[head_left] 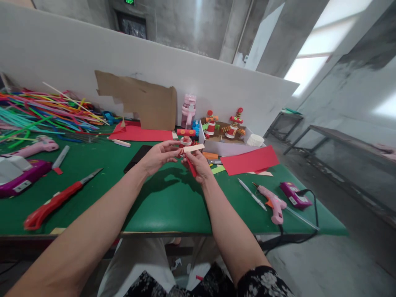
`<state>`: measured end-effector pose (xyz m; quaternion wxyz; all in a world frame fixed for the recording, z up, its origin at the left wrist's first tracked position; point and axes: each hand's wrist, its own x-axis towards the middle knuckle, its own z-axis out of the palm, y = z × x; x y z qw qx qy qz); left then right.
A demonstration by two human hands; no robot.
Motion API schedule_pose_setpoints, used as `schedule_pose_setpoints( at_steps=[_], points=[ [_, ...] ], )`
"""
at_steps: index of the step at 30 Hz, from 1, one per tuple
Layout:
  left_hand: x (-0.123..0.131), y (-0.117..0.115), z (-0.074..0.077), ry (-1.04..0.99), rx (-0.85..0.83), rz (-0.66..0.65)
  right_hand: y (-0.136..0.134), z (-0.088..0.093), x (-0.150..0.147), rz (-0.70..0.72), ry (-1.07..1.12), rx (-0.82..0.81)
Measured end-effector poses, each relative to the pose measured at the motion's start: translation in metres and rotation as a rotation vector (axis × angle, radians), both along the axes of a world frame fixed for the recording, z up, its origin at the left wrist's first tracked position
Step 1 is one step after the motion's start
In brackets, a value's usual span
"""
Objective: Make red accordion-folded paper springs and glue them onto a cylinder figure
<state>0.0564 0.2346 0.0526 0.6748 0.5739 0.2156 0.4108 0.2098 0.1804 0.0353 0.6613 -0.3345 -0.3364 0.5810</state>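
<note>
In front of me, above the table's middle, both hands are closed on a small folded paper spring (182,152) of red and cream layers. A loose cream end (196,148) points right, and a red end (191,166) hangs down along the right fingers. My left hand (159,156) pinches the folded stack from the left. With its fingers under the cream end, my right hand (198,166) grips the strips from the right. Just behind the fingers stands a red-and-white round piece (185,141), partly hidden.
An open box (222,148) holds decorated paper figures (232,128). Red paper (250,160), a white pen (252,194) and a pink glue gun (272,202) lie right. Left are a red-handled knife (58,202), a black flat object (136,159) and many colored pipe cleaners (46,111).
</note>
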Motion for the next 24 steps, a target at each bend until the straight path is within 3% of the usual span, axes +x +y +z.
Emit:
schedule_pose_setpoints(
  at_steps=[4, 9, 14, 17, 24],
  points=[
    [0.003, 0.000, -0.004, -0.013, -0.065, -0.009, -0.002, 0.002, 0.004, 0.061, -0.018, -0.026],
    [0.003, 0.002, -0.005, -0.139, -0.197, 0.034, 0.004, -0.002, 0.011, -0.001, -0.063, -0.083],
    [0.005, -0.001, -0.003, -0.180, -0.360, -0.025, 0.004, -0.006, 0.008, -0.007, -0.157, 0.053],
    [0.008, -0.003, -0.004, -0.160, -0.382, -0.077, 0.003, -0.007, 0.004, 0.021, -0.154, 0.094],
    [0.011, -0.005, -0.010, -0.103, -0.349, -0.128, 0.007, -0.010, 0.004, -0.090, -0.221, 0.085]
  ],
)
